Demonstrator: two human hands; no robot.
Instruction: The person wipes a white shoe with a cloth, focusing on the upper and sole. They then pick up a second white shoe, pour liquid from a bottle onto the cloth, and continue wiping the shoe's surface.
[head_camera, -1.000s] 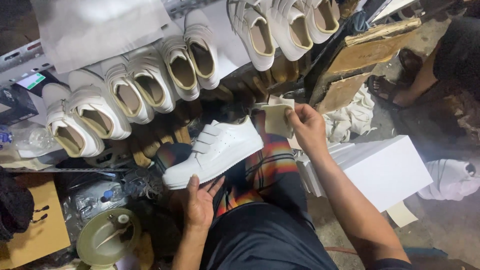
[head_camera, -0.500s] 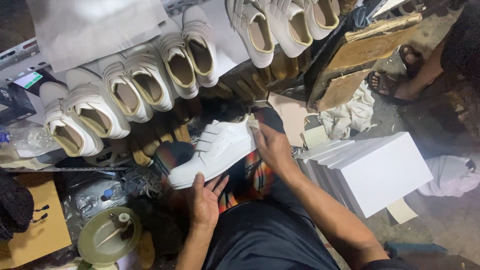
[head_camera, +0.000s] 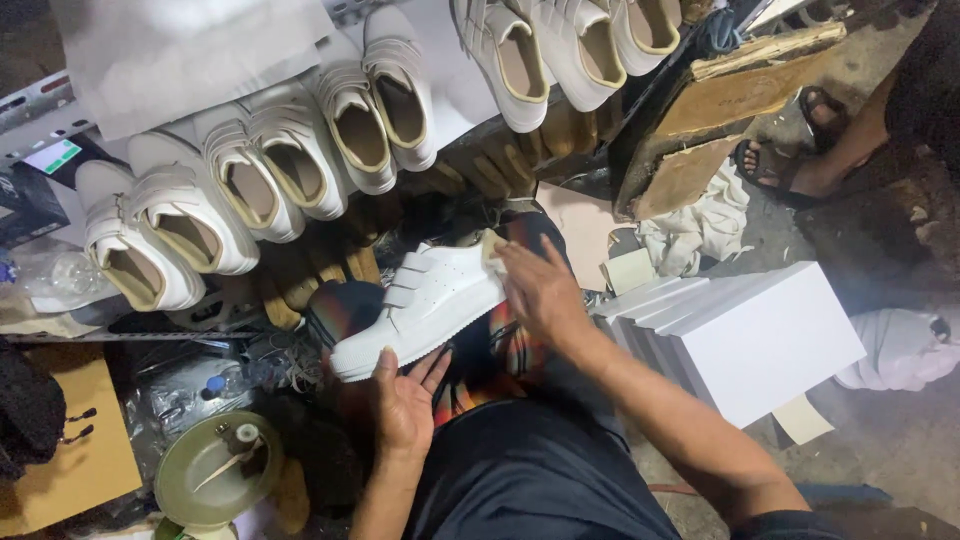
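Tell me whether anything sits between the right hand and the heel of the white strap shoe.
Only a small pale pad: the right hand presses it against the heel of the white shoe. The left hand supports the sole directly.

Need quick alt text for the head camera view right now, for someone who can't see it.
A left hand steadies a white strap shoe on the lap while the right hand presses a small pale cloth against its heel. More white shoes line a rack above; white boxes sit to the right.

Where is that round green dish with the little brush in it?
The round green dish sits at the lower left of the head view, just left of the person's left hand, below the row of white shoes.
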